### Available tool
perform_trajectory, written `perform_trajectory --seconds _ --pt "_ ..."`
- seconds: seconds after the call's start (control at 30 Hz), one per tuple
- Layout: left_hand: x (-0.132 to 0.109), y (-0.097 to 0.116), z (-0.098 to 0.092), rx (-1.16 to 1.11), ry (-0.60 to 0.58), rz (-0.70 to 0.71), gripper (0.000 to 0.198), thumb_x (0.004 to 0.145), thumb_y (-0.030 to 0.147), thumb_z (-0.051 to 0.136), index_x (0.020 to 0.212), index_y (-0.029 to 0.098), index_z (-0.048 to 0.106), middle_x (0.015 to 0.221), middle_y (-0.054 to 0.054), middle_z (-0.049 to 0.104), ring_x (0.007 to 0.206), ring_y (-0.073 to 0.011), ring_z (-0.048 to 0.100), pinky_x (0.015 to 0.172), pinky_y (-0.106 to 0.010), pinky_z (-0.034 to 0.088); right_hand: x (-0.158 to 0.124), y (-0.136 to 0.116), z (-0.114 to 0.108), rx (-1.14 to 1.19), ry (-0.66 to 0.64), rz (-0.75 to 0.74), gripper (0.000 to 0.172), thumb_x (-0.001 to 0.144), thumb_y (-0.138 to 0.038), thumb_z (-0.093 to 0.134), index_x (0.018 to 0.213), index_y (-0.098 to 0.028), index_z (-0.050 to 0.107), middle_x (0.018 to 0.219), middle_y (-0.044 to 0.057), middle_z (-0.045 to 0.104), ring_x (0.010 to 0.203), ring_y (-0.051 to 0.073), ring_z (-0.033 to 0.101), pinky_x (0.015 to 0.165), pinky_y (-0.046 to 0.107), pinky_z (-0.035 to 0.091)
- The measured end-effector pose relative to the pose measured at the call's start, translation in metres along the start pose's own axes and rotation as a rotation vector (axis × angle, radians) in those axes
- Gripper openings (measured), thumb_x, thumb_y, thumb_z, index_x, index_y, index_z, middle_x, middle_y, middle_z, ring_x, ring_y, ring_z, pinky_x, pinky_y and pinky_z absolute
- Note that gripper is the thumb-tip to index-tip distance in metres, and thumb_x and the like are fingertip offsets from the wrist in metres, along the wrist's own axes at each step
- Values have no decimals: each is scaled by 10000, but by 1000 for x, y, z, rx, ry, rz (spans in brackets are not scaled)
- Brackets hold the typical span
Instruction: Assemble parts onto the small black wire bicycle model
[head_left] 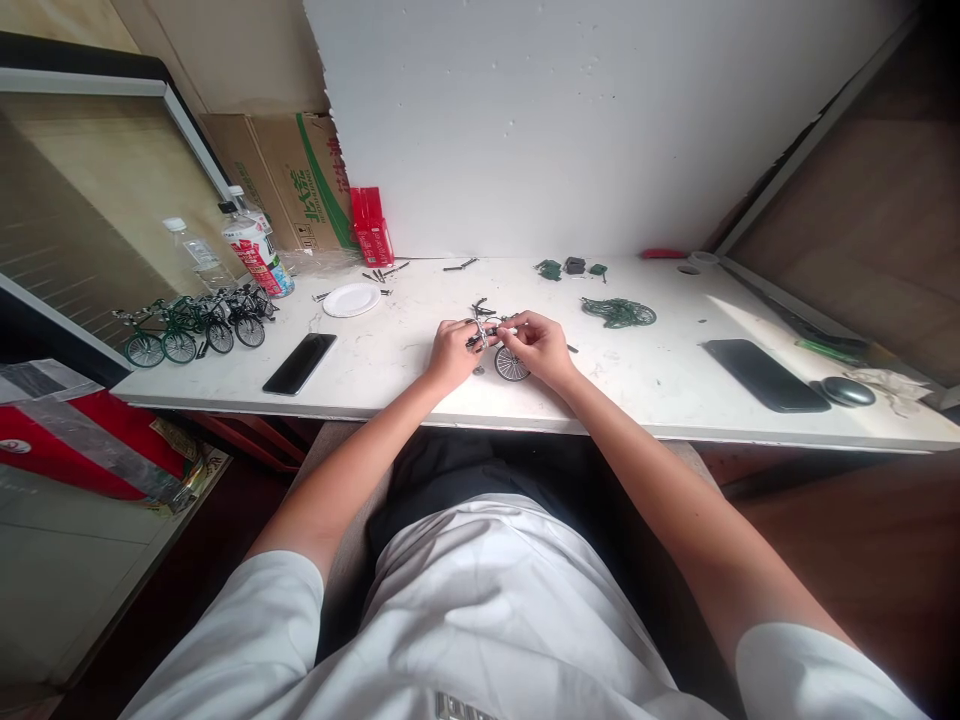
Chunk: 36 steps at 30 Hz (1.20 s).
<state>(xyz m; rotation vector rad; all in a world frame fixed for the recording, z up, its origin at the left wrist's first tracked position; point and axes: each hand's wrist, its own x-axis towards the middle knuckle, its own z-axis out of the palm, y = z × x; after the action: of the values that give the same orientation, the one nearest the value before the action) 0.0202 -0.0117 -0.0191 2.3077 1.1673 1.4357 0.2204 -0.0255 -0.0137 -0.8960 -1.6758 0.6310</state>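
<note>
Close to the table's front edge, my left hand (453,356) is closed around the handlebar end of a small model bicycle (513,363). My right hand (543,347) pinches at the same bicycle from the other side, thumb and fingertips together. One spoked wheel shows below the fingers; much of the frame is hidden behind them. Whether a tiny loose part sits between the fingertips is too small to tell. Just beyond the hands lie small dark parts (481,306). Further right rests a heap of green bicycle frames (619,312).
Several finished-looking model bicycles (199,325) stand at the left, near bottles (255,248). A phone (300,364) and a white paper plate (351,300) lie left of my hands. Small green pieces (550,269) lie at the back. A dark phone-like slab (766,376) and a mouse (848,391) are right.
</note>
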Motion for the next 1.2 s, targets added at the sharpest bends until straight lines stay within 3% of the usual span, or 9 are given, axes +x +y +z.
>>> perform_trajectory --seconds 0.23,0.4,0.47,0.63,0.8,1.2 --pt "0 -2 2 -204 102 -89 235 955 392 821 1132 240 851 1190 -108 854 1112 -280 787 1063 -425 561 8 6 0 130 55 94 655 916 -904 642 1069 -268 659 683 -12 502 561 165 439 512 328 388" --pt "7 -14 0 -479 252 -291 431 892 540 866 1128 181 833 1105 -127 853 1040 -261 800 982 -379 588 11 20 -2 93 132 51 707 948 -910 573 1304 -300 591 892 33 552 677 192 537 572 347 503" --pt "10 -17 0 -646 259 -366 466 846 548 904 1097 164 821 1057 -124 850 977 -249 812 971 -380 598 11 23 -1 60 162 31 698 960 -887 586 1334 -299 577 981 55 586 743 202 585 611 351 542" --pt "14 -15 -2 -888 170 -470 464 745 505 988 1007 155 832 1035 -106 851 904 -209 804 985 -381 617 11 24 -1 11 235 -11 629 988 -835 609 1292 -285 587 1022 66 628 822 214 637 695 361 576" --pt "13 -12 -4 -953 32 -533 485 682 478 1030 983 146 845 1027 -100 856 845 -192 794 975 -390 640 10 18 -1 51 209 12 646 929 -842 695 1245 -285 607 975 54 632 806 209 637 612 330 541" --pt "9 -13 0 -948 -13 -555 526 660 377 1048 1080 147 829 1118 -107 860 943 -219 811 1005 -399 642 10 9 1 94 159 42 647 866 -829 778 1150 -268 630 858 21 666 745 204 678 696 368 619"
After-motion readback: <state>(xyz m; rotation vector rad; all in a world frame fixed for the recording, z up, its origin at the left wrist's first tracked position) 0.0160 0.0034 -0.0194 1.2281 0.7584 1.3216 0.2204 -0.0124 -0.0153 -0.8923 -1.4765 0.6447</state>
